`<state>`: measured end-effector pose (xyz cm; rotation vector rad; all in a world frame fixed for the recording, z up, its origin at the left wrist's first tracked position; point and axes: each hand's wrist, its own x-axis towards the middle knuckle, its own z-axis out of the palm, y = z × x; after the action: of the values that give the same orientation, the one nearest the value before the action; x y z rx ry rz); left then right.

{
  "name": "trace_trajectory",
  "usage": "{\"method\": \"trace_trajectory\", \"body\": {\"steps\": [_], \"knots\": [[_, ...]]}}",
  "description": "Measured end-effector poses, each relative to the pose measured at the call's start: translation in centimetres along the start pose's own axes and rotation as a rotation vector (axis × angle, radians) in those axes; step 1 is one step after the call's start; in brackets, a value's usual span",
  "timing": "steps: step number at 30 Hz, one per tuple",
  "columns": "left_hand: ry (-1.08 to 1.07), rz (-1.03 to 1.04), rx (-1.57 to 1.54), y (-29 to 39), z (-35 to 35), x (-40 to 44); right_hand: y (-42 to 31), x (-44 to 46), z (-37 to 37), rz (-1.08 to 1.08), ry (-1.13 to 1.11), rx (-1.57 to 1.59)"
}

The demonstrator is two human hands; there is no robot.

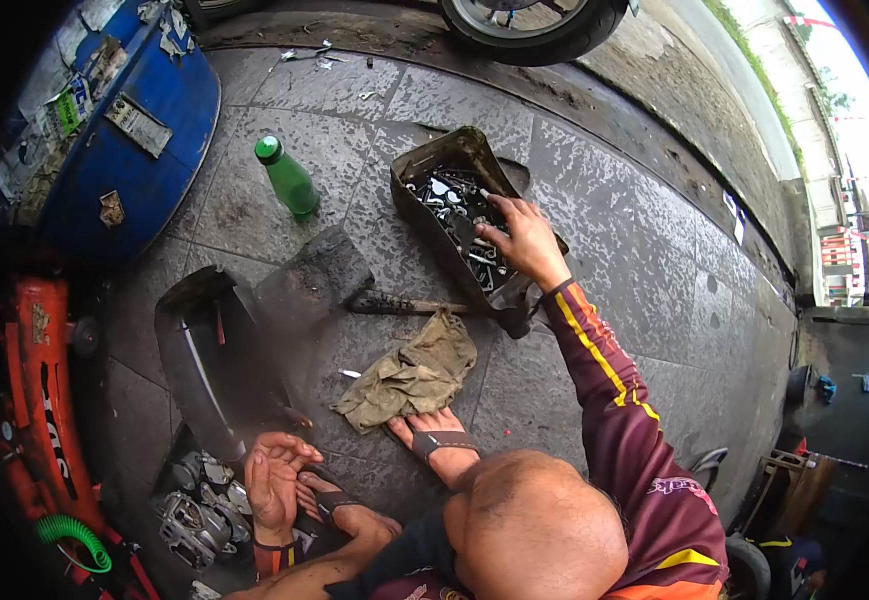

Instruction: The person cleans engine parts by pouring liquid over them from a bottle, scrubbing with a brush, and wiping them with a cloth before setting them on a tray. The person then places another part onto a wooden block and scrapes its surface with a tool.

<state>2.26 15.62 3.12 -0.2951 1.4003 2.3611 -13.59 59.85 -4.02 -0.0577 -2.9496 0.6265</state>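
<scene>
My right hand (526, 240) reaches over an oblong, dirty metal box (416, 225) filled with loose bolts, sockets and other small metal parts (459, 205). Its fingers are spread, with the tips at the parts; nothing can be made out in them. Low on the left, my left hand (276, 482) is turned palm up beside my foot, fingers loosely curled and apart, with nothing visible in it. Close to it lies a greasy metal engine part (197, 515). A crumpled brown rag (416, 372) is on the floor in front of my other sandalled foot (441, 447).
A green bottle (292, 182) stands left of the box. Nearer are a dark block (319, 268), a wooden-handled tool (409, 305) and a black plastic shell (199, 345). A blue drum (154, 140) and red floor jack (49, 400) line the left; a wheel (544, 45) stands ahead.
</scene>
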Motion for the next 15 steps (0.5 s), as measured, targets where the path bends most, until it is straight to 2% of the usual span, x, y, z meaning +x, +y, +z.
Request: {"method": "trace_trajectory", "body": {"steps": [3,5,7,9,11,15], "knots": [[-0.01,-0.015,0.025,0.2,0.5,0.0,1.1,2.1,1.7,0.137,-0.305,-0.051],[-0.029,-0.059,0.077,0.0,0.5,0.0,0.7,2.4,1.5,0.101,-0.292,-0.04],[-0.034,-0.037,0.085,0.2,0.5,0.1,0.5,2.2,0.9,0.076,-0.141,-0.005],[-0.081,-0.026,0.102,0.3,0.6,0.2,-0.9,2.1,-2.2,0.143,-0.072,0.066],[-0.082,-0.006,0.09,0.8,0.7,0.9,-2.1,1.9,-4.9,0.147,0.096,0.129],[-0.167,0.003,0.14,0.9,0.5,2.9,-3.5,1.3,-8.8,0.268,0.112,0.686]]}}
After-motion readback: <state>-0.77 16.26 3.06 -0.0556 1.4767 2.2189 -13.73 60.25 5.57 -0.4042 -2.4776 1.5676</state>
